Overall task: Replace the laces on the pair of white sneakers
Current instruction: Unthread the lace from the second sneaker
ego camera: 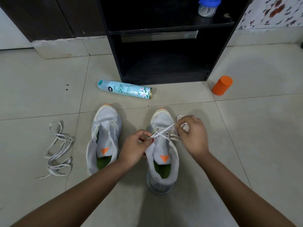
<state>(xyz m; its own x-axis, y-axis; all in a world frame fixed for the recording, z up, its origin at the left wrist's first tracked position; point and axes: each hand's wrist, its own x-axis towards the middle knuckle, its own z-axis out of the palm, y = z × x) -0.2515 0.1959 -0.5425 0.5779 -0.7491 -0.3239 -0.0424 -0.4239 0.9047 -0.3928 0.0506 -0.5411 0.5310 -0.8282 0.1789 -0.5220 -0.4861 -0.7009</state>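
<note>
- Two hands: left hand (134, 148) and right hand (191, 135).
- Two white sneakers: left sneaker (105, 138) just left of the left hand, and right sneaker (164, 151) under both hands.
- Two laces: threaded lace (164, 131) pinched by both hands, and loose lace (58, 148) well left of the left hand.
- One spray can (126, 90), beyond the left hand.
- One orange cap (222, 86), beyond the right hand.
- One blue-lidded jar (207, 7).
- One black shelf unit (164, 63).

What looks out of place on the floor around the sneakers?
The spray can lies tipped on its side before the black shelf unit. A loose lace sprawls tangled left of the untouched sneaker.
</note>
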